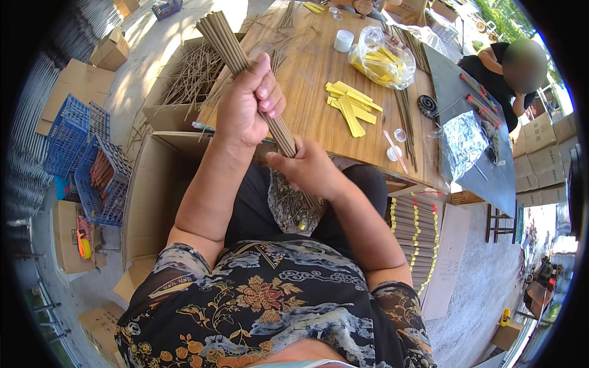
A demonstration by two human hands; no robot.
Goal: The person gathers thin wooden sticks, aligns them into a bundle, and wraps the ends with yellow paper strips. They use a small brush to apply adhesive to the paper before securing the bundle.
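Note:
A bundle of thin brown incense sticks (224,46) slants across in front of me, its upper end fanned a little. My left hand (250,101) is wrapped round it near the middle. Lower down, my right hand (307,165) grips the same bundle, thumb on top; the bundle's bottom end runs below that hand toward my lap. Beyond my hands, yellow paper strips (353,107) lie loosely piled on the wooden table (294,80). A clear plastic bag (381,58) holding more yellow strips stands behind them.
Left of the table, a cardboard box (193,73) holds loose sticks. Blue crates (101,184) stand farther left. Wrapped stick bundles (414,239) lie to my right. On the table are a white cup (343,41) and a black coil (427,105). Another person (491,67) sits at the grey table (485,178).

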